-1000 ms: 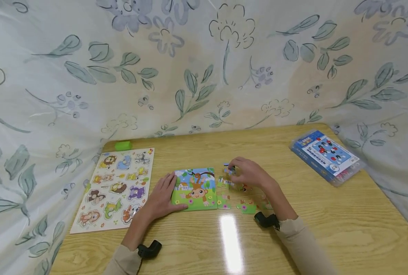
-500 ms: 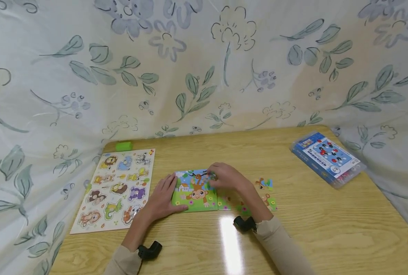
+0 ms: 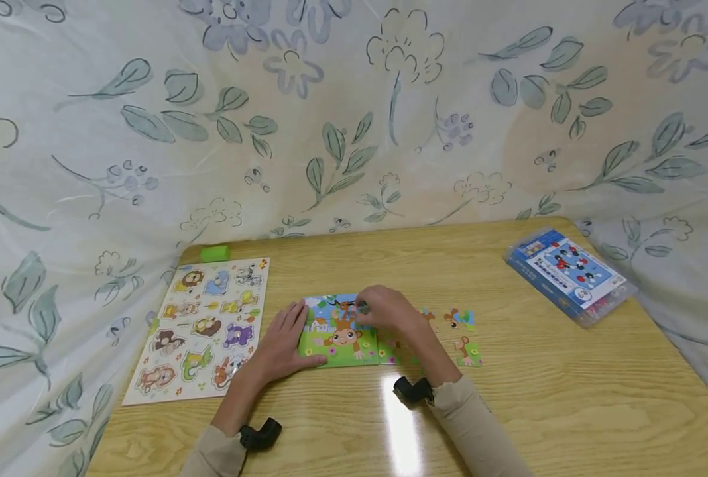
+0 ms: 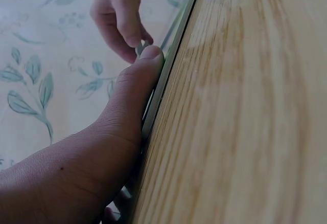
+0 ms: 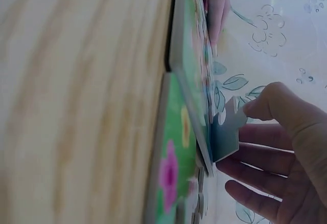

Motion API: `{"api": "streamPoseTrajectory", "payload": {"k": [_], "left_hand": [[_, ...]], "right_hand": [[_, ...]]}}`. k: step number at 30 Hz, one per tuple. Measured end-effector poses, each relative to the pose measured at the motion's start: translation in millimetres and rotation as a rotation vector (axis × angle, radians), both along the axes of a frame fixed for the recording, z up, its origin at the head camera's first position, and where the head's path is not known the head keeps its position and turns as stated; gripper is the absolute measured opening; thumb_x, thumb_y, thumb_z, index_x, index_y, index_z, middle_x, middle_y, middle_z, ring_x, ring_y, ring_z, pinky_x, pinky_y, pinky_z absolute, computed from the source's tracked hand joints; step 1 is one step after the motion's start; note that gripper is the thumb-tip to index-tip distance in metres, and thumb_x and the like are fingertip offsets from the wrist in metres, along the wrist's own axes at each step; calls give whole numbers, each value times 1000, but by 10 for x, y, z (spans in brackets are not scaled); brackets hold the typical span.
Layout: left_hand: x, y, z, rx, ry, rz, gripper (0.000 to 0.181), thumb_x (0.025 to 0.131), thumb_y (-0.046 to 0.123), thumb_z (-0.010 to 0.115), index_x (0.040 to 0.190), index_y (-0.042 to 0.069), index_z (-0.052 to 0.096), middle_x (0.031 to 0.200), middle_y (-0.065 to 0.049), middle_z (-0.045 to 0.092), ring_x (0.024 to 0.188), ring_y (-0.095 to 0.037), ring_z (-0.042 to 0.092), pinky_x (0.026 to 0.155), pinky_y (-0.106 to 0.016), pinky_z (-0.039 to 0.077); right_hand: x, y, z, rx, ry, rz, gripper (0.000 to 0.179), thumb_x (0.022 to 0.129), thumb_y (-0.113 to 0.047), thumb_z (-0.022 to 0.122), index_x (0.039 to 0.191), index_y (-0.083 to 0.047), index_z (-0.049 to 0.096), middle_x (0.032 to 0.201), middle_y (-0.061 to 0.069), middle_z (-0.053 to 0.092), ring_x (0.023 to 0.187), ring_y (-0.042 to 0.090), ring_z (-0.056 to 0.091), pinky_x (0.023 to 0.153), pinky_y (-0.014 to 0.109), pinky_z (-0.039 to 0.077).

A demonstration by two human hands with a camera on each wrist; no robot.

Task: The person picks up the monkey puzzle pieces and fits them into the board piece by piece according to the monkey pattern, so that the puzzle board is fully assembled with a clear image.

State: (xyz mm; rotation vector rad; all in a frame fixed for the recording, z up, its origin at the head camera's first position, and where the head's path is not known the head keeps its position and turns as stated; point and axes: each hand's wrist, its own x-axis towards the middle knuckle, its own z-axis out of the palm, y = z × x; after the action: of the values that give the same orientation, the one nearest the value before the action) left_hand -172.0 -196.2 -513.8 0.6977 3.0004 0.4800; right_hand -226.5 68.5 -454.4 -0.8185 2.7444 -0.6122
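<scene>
A monkey jigsaw board [image 3: 337, 354] lies flat on the table in the head view. My left hand [image 3: 279, 339] rests along its left side, fingers straight and thumb laid along the near edge. Between thumb and fingertips my right hand [image 3: 385, 309] pinches a small jigsaw piece [image 5: 228, 131]. In the right wrist view the piece is tilted, with its edge down at the board's upper right part. Loose jigsaw pieces [image 3: 467, 350] lie to the board's right, some hidden under my right forearm.
An animal peg puzzle [image 3: 203, 344] lies on the left, with a green block [image 3: 215, 254] behind it. At the right back is a blue boxed set [image 3: 569, 273]. A flowered cloth [image 3: 354, 132] hangs behind the wooden table [image 3: 575, 391].
My right hand has moved left from the loose pieces to the board's upper right, carrying a jigsaw piece, and shifted slightly further left since half a second ago. My left hand has stayed put.
</scene>
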Motion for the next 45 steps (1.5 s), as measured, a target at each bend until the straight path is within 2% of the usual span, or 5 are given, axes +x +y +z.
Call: {"api": "streamPoseTrajectory", "payload": {"k": [8,16,29,37,45], "left_hand": [[3,9,15,8,-10,2,111,78,70,62,155,4,19,163,-14,19,150,-35,18,120,-53,21],[16,20,29,7,-12,2,110,78,69,63,155,3,19,162,-14,19,150,-34,19,120,-53,22],[10,21,25,32,12,-13,112,77,72,62,154,1,23,161,-17,22,148,-37,22,118,-55,24],[11,4,6,11,-3,6,111,77,71,63,155,3,20,162,-14,21,150,-34,19,120,-53,22],[11,6,1,17,-5,2,111,78,70,62,155,3,19,162,-14,20,150,-35,19,120,-53,22]], "right_hand": [[19,-7,-4,39,46,31,26,89,-24,64,110,-12,73,119,5,68,109,24,62,83,38,55],[25,-7,-7,48,93,67,21,89,-24,65,105,-14,74,111,1,71,99,21,63,73,33,55],[70,-14,6,101,169,66,21,89,-23,66,107,-16,75,120,1,68,106,22,63,73,35,56],[72,-37,-30,126,163,45,16,90,-24,66,103,-19,75,122,0,66,110,22,61,73,34,55],[80,-50,-75,148,211,28,14,89,-24,67,100,-21,75,121,-2,65,107,20,60,66,30,51]]}}
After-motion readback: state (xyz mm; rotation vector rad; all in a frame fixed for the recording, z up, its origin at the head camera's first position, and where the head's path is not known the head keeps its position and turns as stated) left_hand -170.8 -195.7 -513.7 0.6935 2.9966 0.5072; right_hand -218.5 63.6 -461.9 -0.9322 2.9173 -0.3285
